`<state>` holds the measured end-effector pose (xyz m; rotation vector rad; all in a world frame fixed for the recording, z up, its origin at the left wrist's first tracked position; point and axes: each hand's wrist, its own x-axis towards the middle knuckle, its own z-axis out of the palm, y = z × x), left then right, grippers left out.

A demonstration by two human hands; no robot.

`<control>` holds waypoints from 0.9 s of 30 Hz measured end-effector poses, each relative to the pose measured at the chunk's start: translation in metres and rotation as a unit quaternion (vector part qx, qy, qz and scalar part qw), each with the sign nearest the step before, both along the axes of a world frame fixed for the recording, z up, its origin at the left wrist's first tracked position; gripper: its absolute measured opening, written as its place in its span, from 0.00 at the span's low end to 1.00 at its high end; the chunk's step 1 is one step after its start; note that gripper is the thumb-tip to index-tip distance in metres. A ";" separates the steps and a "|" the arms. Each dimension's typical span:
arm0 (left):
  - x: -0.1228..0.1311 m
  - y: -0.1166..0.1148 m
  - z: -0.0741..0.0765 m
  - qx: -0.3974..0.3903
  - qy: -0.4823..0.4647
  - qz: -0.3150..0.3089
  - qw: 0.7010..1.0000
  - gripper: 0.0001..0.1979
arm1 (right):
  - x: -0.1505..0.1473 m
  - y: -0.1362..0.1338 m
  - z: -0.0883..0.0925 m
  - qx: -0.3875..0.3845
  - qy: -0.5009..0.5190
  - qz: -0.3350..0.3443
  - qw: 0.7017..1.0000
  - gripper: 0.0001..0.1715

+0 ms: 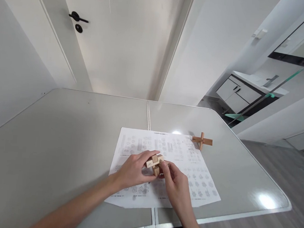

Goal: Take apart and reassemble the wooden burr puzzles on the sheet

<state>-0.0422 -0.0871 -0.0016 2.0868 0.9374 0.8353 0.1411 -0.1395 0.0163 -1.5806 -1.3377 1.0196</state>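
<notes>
Between my two hands is a wooden burr puzzle [155,161], made of several interlocking notched blocks in pale and browner wood. My left hand [135,168] grips it from the left, thumb below and fingers over the top. The fingers of my right hand [175,181] pinch its right side, hiding part of the blocks there. Under both hands lies a large white sheet [201,187] printed with rows of small diagrams. A darker wooden cross [202,141] of joined sticks rests at the sheet's upper right corner, apart from my hands.
The grey folding table [61,139] has a seam down its middle and a metal edge. Behind it stands a white door [126,39] with a black handle [78,17]. At the right are a sink cabinet [238,92] and a green-handled broom [284,81].
</notes>
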 end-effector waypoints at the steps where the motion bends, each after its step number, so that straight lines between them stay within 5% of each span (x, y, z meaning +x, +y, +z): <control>1: -0.001 0.000 -0.001 0.024 0.005 -0.002 1.000 0.33 | -0.002 -0.001 0.000 0.000 -0.007 -0.004 1.000 0.33; 10: -0.002 0.001 -0.006 0.112 0.018 0.000 0.994 0.35 | -0.013 -0.011 -0.001 0.021 -0.073 -0.056 0.996 0.30; 14: 0.000 -0.001 -0.007 0.138 0.010 -0.008 0.990 0.33 | -0.019 -0.014 -0.002 0.030 -0.023 -0.087 0.996 0.25; 20: 0.002 0.001 -0.008 0.170 0.030 0.034 0.984 0.34 | -0.020 -0.012 -0.001 0.033 -0.005 -0.055 0.998 0.26; 27: 0.002 0.000 -0.005 0.133 0.047 0.050 0.989 0.30 | -0.024 -0.017 -0.008 0.034 -0.063 -0.062 0.995 0.26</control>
